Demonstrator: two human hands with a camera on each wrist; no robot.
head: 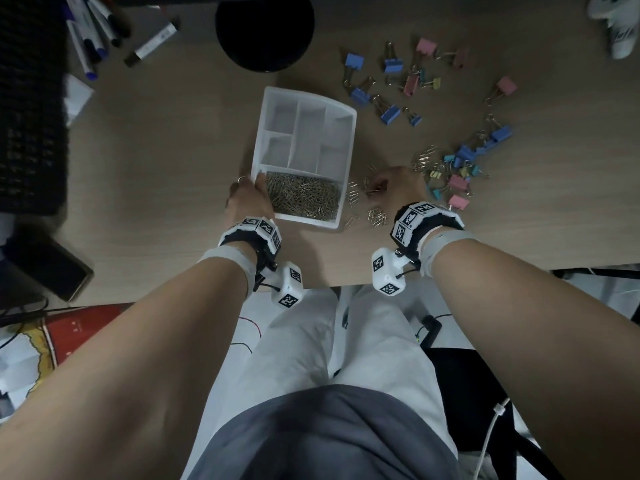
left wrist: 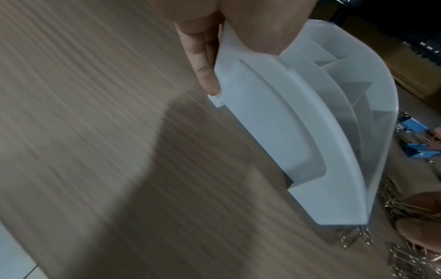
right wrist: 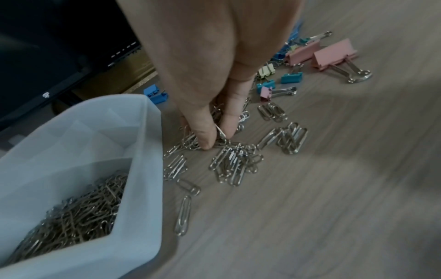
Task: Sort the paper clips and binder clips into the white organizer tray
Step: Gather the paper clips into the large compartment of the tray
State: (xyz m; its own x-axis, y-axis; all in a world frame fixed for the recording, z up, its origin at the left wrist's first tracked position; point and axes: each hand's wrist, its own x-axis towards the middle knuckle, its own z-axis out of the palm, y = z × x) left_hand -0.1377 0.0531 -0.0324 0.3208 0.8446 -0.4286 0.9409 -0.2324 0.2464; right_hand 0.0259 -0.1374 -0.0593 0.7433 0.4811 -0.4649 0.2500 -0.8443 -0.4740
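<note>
Forearms reach over the wooden desk (head: 156, 140). White organizer tray (head: 341, 140) sits mid-desk near the front edge, its left hand (head: 247, 199) gripping the near-left corner, likely to steady it. Right hand (head: 394, 183) pinches silver paper clips (right wrist: 229, 160) beside the tray, whose near compartment is full; pastel binder clips (head: 391, 67) lie scattered toward the far right.

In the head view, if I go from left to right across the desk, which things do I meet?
keyboard → markers → left hand → white organizer tray → loose paper clips → right hand → binder clips
</note>
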